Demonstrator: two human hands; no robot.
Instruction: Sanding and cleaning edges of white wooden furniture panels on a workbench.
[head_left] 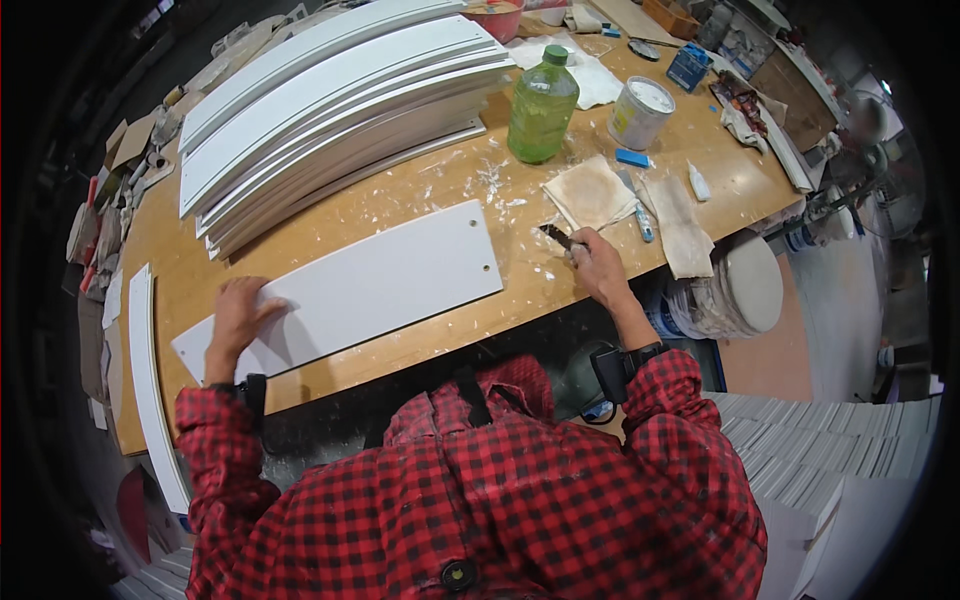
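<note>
A long white panel (390, 270) with small holes near its ends lies flat and slanted along the table's near edge. My left hand (243, 315) holds it near the left end, with the thumb on its face and the fingers at the far edge. Beyond the panel's right end, my right hand (598, 268) is closed around a small scraper (554, 236). Its dark blade points left, just above the table. A folded tan cloth (590, 192) lies beside that hand, with a blue-and-white tube (643, 222) to its right.
Stacked white panels (340, 120) fill the table's (450, 185) back left. A green bottle (543, 105) and a white tub (640, 112) stand behind the cloth. A blue block (632, 158) and small white bottle (698, 182) lie nearby. Another narrow white panel (150, 380) leans at the left edge.
</note>
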